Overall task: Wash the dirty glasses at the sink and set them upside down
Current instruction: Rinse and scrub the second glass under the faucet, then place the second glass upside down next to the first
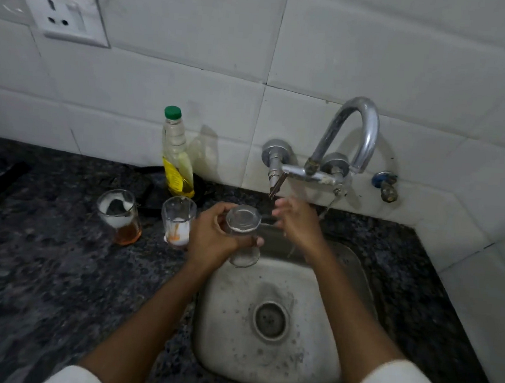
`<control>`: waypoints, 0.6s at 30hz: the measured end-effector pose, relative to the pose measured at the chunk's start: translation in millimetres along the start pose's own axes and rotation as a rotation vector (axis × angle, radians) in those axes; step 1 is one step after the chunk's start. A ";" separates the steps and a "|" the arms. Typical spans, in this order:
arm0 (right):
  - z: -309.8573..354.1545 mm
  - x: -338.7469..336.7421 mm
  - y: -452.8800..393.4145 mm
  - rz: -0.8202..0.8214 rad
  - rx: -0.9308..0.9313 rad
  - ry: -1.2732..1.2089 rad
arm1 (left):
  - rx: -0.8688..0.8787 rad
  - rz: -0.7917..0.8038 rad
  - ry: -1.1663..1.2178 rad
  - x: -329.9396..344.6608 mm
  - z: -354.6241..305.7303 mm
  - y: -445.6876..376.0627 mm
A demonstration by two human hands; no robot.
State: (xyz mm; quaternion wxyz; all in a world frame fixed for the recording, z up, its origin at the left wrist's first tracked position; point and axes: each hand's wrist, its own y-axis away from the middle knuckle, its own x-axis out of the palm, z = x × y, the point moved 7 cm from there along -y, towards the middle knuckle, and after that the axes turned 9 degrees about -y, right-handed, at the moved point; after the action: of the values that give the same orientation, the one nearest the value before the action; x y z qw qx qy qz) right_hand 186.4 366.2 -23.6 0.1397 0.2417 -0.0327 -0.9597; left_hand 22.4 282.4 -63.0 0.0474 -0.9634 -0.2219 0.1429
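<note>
Glass tumbler (pixel 242 236) in left hand (pixel 210 236) | yellow bottle label (pixel 174 175) seemingly unreadable

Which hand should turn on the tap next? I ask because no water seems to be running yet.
The right hand. It is empty, open and raised just below the tap lever. The left hand is gripping the glass over the sink.

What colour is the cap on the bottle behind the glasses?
Green, on the cap of the bottle; seen in the head view.
</note>
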 end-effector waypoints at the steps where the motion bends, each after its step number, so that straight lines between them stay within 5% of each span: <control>1: -6.0 2.0 14.5 0.076 -0.028 0.010 | 0.004 0.010 0.015 0.5 -5.8 2.3; 4: -10.6 16.2 52.9 0.266 -0.141 -0.103 | 0.056 0.070 0.040 4.3 -26.1 12.0; 11: 15.3 16.2 94.5 0.039 -0.355 -0.110 | 0.109 0.217 -0.029 -11.9 -63.0 50.8; 18: 75.9 101.4 109.0 0.194 -0.458 -0.037 | -0.053 0.205 -0.101 -139.8 -59.9 74.6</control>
State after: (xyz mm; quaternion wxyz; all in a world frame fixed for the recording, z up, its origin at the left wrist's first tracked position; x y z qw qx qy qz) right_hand 92.4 232.6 11.5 0.2815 0.1820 0.1602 -0.9284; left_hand -49.3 152.2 18.2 -0.0043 -0.9735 -0.1279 0.1893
